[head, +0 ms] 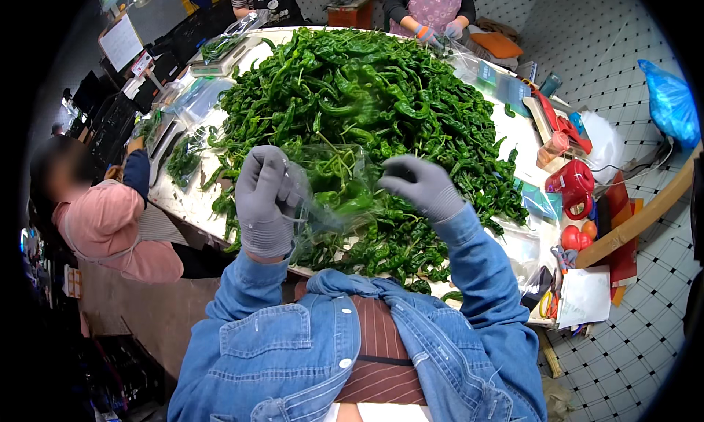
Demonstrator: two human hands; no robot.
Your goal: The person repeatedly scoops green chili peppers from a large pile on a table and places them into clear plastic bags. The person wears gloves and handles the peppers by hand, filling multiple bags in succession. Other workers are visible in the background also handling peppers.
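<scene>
My left hand (265,199), in a grey knit glove, grips the edge of a clear plastic bag (330,224). Inside the bag are several green peppers (355,194), some with their stems up. To the bag's right is my right hand (421,185), gloved in the same grey; its fingers are curved and parted, and nothing shows between them. Both hands are above the near side of a large heap of green peppers (363,92). The heap is spread over a white table (214,213).
A person in pink (110,224) works at the left by a scale (165,147). Across the table, gloved hands (440,32) handle clear plastic. At right are a red jug (572,185), scissors (547,304) and a cardboard strip (643,224). Another scale (225,56) stands back left.
</scene>
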